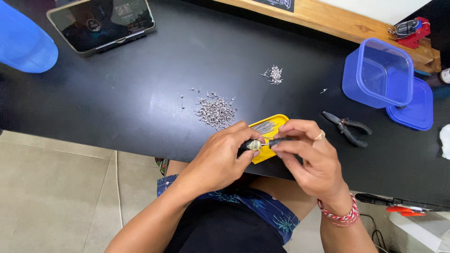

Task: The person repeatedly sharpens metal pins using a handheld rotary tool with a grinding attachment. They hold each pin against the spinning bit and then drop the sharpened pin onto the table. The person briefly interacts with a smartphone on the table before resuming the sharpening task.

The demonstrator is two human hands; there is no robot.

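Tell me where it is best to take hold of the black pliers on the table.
Take the pliers by the two black handles at their right end, coming from above. They lie flat on the black table, nose pointing up-left, handles slightly spread, with free space around them.

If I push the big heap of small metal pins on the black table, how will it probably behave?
The pin heap would likely scatter, since it is loose and strays already lie beside it. Each pin looks thin and light, so it may slide on the smooth black table. Pinching up single pins seems fiddly.
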